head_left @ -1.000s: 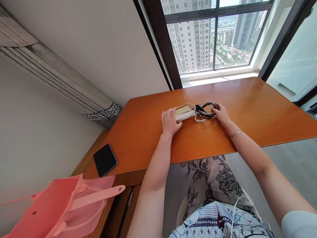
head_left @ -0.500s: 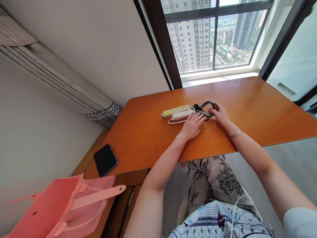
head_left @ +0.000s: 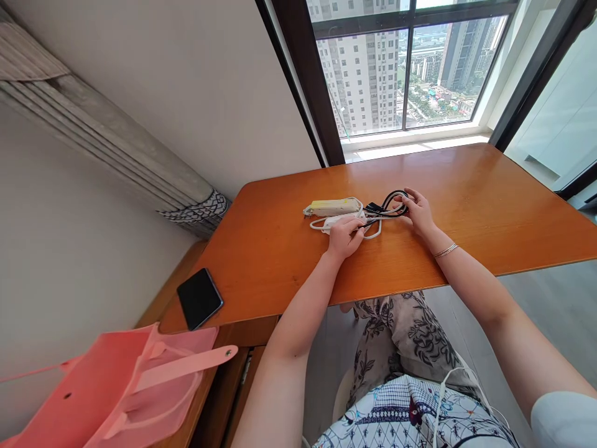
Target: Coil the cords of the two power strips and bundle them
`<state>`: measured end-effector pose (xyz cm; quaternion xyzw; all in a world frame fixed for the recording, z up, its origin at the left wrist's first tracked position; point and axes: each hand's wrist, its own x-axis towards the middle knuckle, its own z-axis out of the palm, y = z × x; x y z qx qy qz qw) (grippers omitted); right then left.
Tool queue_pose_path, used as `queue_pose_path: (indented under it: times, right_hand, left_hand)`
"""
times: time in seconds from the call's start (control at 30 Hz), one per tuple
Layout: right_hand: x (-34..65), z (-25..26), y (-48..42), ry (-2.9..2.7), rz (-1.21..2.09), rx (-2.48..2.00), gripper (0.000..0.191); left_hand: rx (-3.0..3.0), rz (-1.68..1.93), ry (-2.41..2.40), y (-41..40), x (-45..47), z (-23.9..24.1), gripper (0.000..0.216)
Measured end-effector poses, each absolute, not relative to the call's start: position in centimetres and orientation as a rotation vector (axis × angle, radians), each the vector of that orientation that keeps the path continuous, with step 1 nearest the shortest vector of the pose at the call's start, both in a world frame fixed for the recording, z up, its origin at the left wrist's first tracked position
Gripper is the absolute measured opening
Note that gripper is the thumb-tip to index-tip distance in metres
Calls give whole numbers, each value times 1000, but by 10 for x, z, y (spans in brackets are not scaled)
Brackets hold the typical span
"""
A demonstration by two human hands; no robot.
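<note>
A yellowish power strip [head_left: 332, 206] and a white power strip [head_left: 332, 221] lie side by side on the wooden table, with white and black cords tangled at their right ends. My left hand [head_left: 344, 238] rests over the near side of the white strip, its fingers bent and pinching a black cord beside it. At the right, my right hand [head_left: 420, 214] has its fingers closed around the looped bundle of black and white cable [head_left: 395, 204]. A black plug [head_left: 374, 208] sits between the two hands.
The brown table [head_left: 280, 261] stands against a window [head_left: 364, 81]. A dark phone [head_left: 199, 298] lies near its left front corner. Beyond that corner is a pink bag [head_left: 112, 373] with a strap, and a curtain [head_left: 186, 199] hangs along the left wall.
My left hand has moved left from the cords onto the white power strip's near side, its fingers now bent. The cable loops and my right hand have shifted slightly right.
</note>
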<state>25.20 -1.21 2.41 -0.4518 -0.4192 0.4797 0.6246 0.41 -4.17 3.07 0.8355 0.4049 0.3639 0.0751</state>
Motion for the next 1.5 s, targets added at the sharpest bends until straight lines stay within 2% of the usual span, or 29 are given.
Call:
queue_pose_path:
  times: [0.1,0.27,0.4,0.57,0.63,0.83,1.0,1.13,1.2,1.37,1.5]
  right_hand:
    - [255,24,-12,-990,1065,-1103,53]
    - [261,18,-10,-1185,852,-1330,51]
    - [265,15,-8,-1246,721,-1390,48]
    - [259,23,-12,-1098,911,-1202,48]
    - [257,29,-15,-1037,973,-1110,44]
    - [254,37,-19,-803,1224,-1007,29]
    - [250,42,-21,-685,1244,-935,33]
    - [253,39,-21,-806,1264,-897,30]
    - [257,34,-19,-964,1148,-978,32]
    - [268,23,-14,-1323,536,-1181,33]
    - [273,25,-15,-1588,538,-1076,38]
  left_hand:
    - [2496,1117,1162,-43,2,32,32]
    - [2352,1263,1528,-39,-1,36,33]
    - [2327,1087,1763,-31,-7,37,31]
    - [2406,903,1807,-28,-10,35,42]
    - [2414,884,1808,-27,-11,34,39]
    - [2346,997,1835,-21,-18,31,32]
    - [2384,1059,1767,-21,-19,29,36]
    - [2433,1152,1681,-23,-17,28,35]
    - [2444,1250,1647,-23,-16,27,33]
    - [2341,1533,1683,-22,-15,24,17]
    - [2252,1622,1783,-22,-15,21,17]
